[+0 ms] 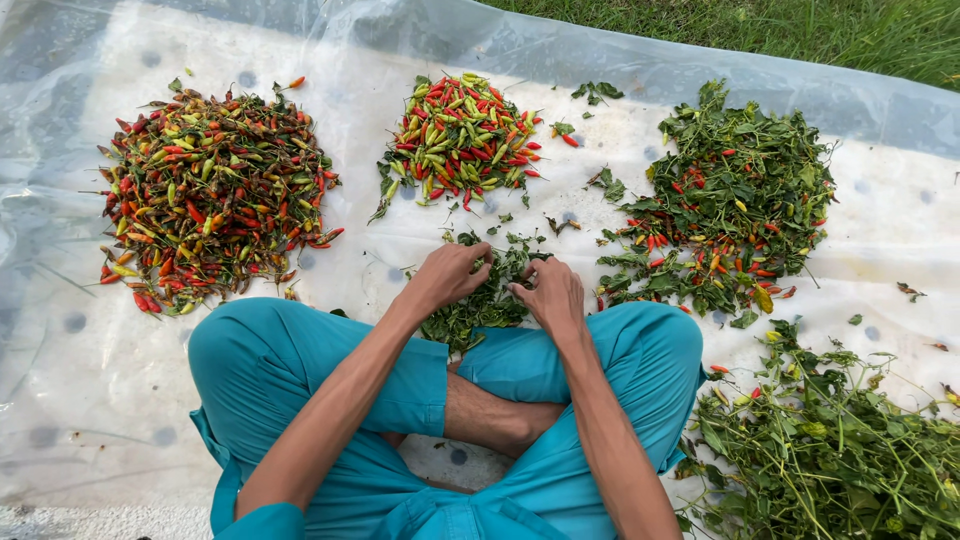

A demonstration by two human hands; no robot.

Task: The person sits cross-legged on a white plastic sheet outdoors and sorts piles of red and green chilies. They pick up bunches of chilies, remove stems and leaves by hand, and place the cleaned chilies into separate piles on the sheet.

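A glossy, crinkled plastic sheet (900, 230) covers the ground, with grass (820, 25) past its far edge. The person sits cross-legged on it in smooth teal trousers (270, 360). At the right, by the knee, lies a loose tangle of stems (830, 440), thin and leafy, running off the frame's lower edge. Far left sits a broad, flat mound of dull, mixed peppers (215, 195), small and pointed. Far right is a ragged heap of leaves (740, 200) with red pods scattered through it. Between them a tighter, brighter pile of chilies (460, 135), red and green, stands apart from both. Bare sheet shows between the heaps and widest at the left foreground. Just ahead of the shins lies a small leafy clump (480, 305). The left hand (448, 275) and right hand (550, 295) both rest on it, fingers curled down into the leaves; whether either pinches anything I cannot tell.
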